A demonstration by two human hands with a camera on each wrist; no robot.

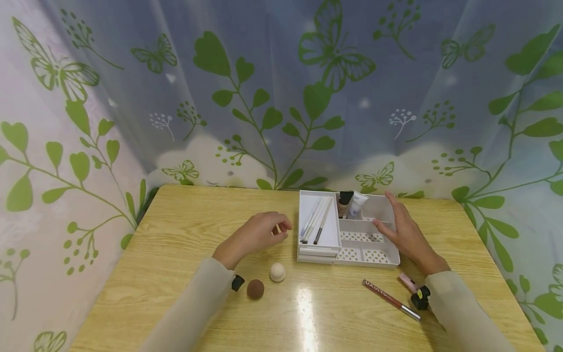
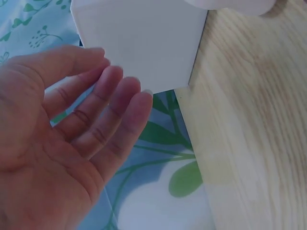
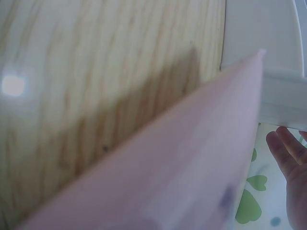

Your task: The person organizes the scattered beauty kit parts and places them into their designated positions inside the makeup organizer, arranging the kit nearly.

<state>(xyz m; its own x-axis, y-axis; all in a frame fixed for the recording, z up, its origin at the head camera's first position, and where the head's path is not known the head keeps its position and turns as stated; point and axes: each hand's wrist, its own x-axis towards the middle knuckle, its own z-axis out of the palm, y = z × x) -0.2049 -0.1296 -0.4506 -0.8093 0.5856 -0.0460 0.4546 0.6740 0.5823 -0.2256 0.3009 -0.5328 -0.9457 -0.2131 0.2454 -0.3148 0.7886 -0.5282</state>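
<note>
A white desktop organizer (image 1: 367, 264) stands on the table, with a lidless tray of slim brushes (image 1: 323, 220) on its left side. In its back compartments stand a white tube (image 1: 357, 203) and a black-capped bottle (image 1: 344, 203). My left hand (image 1: 257, 233) hovers just left of it, fingers loosely bent and holding nothing; the left wrist view shows the bare palm (image 2: 53, 153). At the organizer's right wall is my right hand (image 1: 411, 239), fingers extended along the edge and thumb over a compartment. The right wrist view shows its fingertips (image 3: 283, 143) by the wall.
Near the front lie a brown ball-shaped sponge (image 1: 255, 289), a cream one (image 1: 277, 272), a reddish-brown pencil-like stick (image 1: 389, 298) and a pink tube (image 1: 406, 282) beside my right wrist. A leaf-patterned curtain (image 1: 264, 122) hangs behind the wooden table (image 1: 211, 205).
</note>
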